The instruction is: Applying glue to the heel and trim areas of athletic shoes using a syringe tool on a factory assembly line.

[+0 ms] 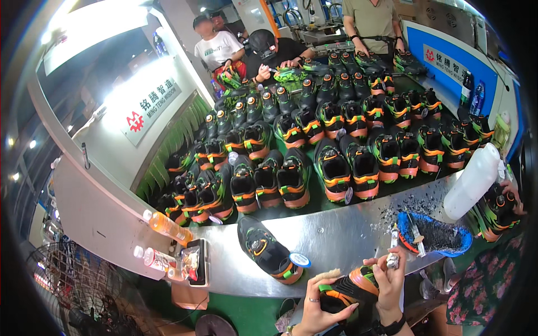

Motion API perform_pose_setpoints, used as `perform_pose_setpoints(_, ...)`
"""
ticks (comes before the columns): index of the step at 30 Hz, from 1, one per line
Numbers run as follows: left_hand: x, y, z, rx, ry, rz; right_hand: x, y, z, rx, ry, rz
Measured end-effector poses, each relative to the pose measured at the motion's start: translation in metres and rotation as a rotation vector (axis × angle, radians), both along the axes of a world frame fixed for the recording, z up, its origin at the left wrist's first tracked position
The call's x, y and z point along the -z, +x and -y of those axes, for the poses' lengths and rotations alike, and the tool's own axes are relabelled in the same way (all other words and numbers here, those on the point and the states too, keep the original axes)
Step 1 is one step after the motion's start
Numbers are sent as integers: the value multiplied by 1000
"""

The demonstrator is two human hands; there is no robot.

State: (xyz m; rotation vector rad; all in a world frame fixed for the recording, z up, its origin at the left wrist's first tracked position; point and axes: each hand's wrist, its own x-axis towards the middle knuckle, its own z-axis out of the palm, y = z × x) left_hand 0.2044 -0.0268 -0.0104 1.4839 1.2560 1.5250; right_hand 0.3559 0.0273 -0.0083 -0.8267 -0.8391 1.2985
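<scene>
Black sneaker (pixel 361 284) sits between our hands, at the metal bench's (pixel 224 263) near edge. Left hand (pixel 320 309): thumb and fingers clamp it from opposite sides. Right hand (pixel 390 288): fingers curled by its other end, white wrap (pixel 393 260) at one tip; can't tell if they pinch it. Orange and green trim, partly covered. We've got a tagged sneaker (pixel 260 246) on the bench, sneaker rows (pixel 294 182) and co-workers (pixel 378 25) beyond.

A black band (pixel 391 327) circles the right wrist (pixel 389 315), a silvery ring (pixel 314 300) one left finger (pixel 313 292)
</scene>
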Motion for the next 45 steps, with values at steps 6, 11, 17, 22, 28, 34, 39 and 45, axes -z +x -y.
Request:
perform_pose_setpoints(6, -2, 21, 17, -77, -11, -59, 6, 13, 3, -41, 40, -43)
perform_pose_setpoints(11, 11, 40, 30, -89, 69, -149, 13, 37, 10, -164, 47, 62)
perform_pose_setpoints(17, 2, 52, 22, -67, 64, -214, 9, 48, 12, -105, 5, 121)
perform_pose_setpoints(22, 3, 57, 21, -71, 77, -248, 6, 54, 12, -108, -25, 117)
perform_pose_setpoints(28, 4, 64, 28, -77, 83, -269, 6, 61, 20, -110, -22, 105)
perform_pose_setpoints(34, 0, 69, 38, -73, 42, -249, 4, 64, 34, -90, -15, 129)
perform_pose_setpoints(39, 15, 66, 29, -95, 142, -370, 14, 68, 33, -89, 25, 242)
perform_pose_setpoints(45, 10, 58, 20, -132, 159, -403, 11, 66, 17, -224, 100, 95)
